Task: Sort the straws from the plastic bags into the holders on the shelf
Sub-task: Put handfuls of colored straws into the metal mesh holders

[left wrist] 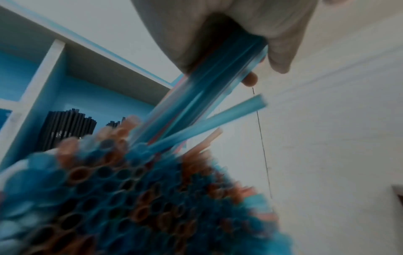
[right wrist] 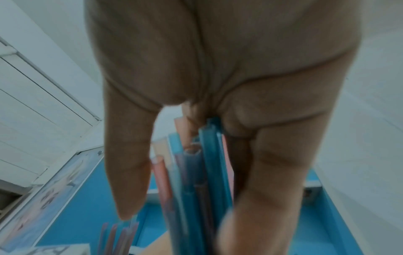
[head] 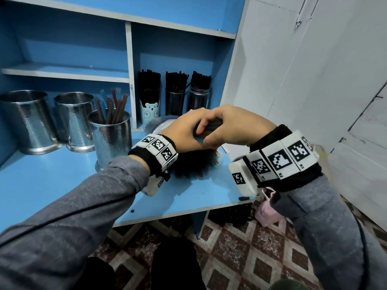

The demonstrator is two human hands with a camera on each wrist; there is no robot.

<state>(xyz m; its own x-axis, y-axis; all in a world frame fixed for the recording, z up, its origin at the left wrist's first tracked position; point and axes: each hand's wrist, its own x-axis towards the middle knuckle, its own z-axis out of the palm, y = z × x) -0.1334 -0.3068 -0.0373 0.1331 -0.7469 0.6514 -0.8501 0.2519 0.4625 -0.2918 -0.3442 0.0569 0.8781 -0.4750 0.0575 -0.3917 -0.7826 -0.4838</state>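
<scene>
Above the blue desk (head: 62, 181), my left hand (head: 195, 130) and right hand (head: 212, 138) meet and both grip one small bunch of straws (head: 210, 125). The wrist views show this bunch as mostly blue straws (left wrist: 209, 96) with a few pink ones (right wrist: 162, 179), and my right hand's thumb and fingers (right wrist: 261, 181) curl round it. Beneath the hands lies the plastic bag's bundle of blue and brown-red straws (left wrist: 122, 189), blurred. One steel holder (head: 111, 141) holds red straws; two more steel holders (head: 27, 122) (head: 75, 120) stand to its left.
Black straws fill a bear-print cup (head: 149, 110) and two dark holders (head: 175, 101) (head: 199, 99) in the right shelf bay. A white wall and door (head: 314, 80) stand close on the right. A pink bag (head: 267, 212) sits on the tiled floor below the desk edge.
</scene>
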